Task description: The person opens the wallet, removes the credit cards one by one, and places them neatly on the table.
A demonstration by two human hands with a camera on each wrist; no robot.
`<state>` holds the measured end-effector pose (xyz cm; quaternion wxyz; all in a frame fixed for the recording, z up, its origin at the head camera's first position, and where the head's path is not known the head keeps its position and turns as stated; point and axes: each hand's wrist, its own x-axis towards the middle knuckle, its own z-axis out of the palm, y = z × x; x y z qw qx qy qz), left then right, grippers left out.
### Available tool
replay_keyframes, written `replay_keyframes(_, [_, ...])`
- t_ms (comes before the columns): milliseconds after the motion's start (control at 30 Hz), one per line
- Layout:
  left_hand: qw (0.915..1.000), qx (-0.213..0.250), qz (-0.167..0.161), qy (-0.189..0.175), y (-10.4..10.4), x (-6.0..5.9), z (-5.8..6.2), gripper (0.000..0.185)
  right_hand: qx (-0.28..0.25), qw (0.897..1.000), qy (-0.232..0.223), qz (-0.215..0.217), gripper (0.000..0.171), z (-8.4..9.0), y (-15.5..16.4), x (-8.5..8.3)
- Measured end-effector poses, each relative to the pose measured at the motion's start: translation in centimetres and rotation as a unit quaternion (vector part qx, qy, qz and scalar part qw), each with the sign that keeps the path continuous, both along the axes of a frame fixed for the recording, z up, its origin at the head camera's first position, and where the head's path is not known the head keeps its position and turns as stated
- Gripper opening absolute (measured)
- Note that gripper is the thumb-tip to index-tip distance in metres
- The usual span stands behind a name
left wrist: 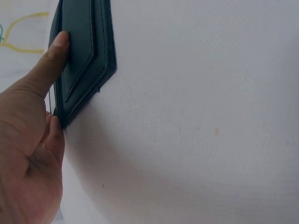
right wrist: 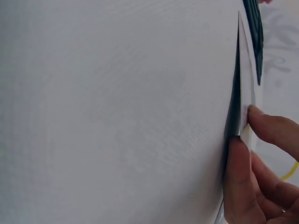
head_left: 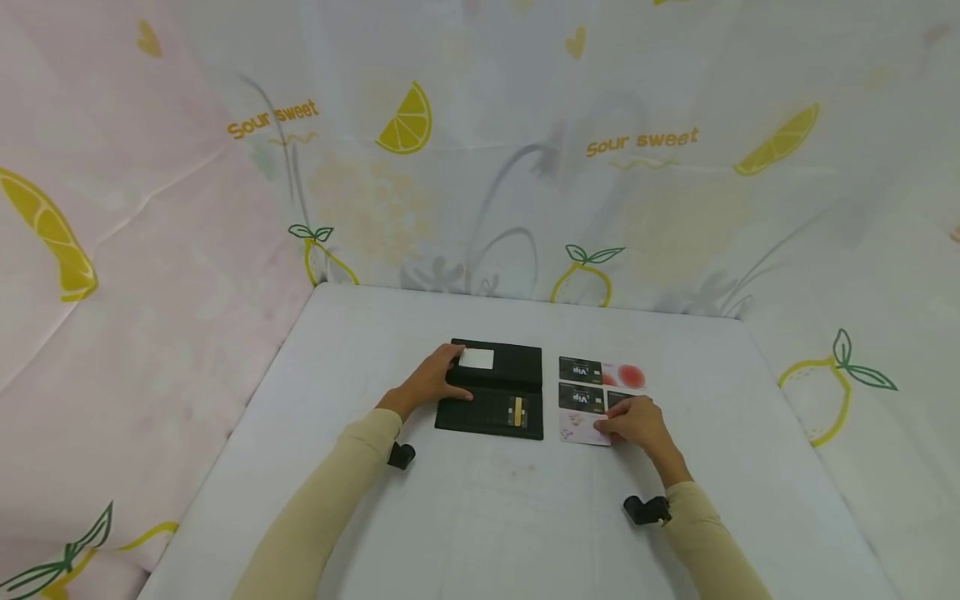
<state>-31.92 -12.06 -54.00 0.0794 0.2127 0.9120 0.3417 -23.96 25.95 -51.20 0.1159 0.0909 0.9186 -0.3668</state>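
A black wallet (head_left: 517, 364) lies unfolded, a white rectangle (head_left: 477, 358) on its upper half and a card with a gold stripe (head_left: 518, 412) on the lower one. My left hand (head_left: 432, 379) grips its left side; the thumb (left wrist: 58, 49) presses on the lower half while other fingertips meet the edge. To the right, my right hand (head_left: 637, 423) pinches the right edge of a pale floral card (head_left: 581, 427) between thumb and fingers. That edge is tilted up off the table in the right wrist view. The card's right end is hidden by my fingers.
Above the floral card lie black "Vip" cards (head_left: 581, 397) and a pink card with a red circle (head_left: 628, 376). Another black card (head_left: 618, 398) is partly behind my right hand. The white table (head_left: 510, 517) meets lemon-printed cloth (head_left: 480, 167) at its back and sides.
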Motion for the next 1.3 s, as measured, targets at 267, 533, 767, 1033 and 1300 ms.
replay_keyframes(267, [1.0000,-0.007,-0.001,0.001,0.0,-0.1,-0.2,0.102,0.028,0.999,0.015,0.014,0.032,0.3,-0.7,0.2])
replay_keyframes(533, [0.9999,-0.006,0.006,-0.008,0.0,0.0,-0.1,0.101,0.049,0.999,0.014,0.011,0.031,0.5,-1.2,0.3])
replay_keyframes(767, [1.0000,-0.005,0.004,-0.004,-0.1,-0.1,-0.2,0.102,0.062,0.998,0.013,0.007,0.030,0.7,-1.6,0.5])
replay_keyframes(1033, [1.0000,0.000,-0.001,0.005,-0.1,-0.3,-0.2,0.102,0.084,0.996,0.035,0.020,0.031,0.8,-1.9,0.5])
replay_keyframes(1300, [1.0000,-0.003,0.003,-0.005,-0.1,-0.2,-0.1,0.101,0.126,0.991,0.044,0.031,0.036,1.0,-2.5,0.6])
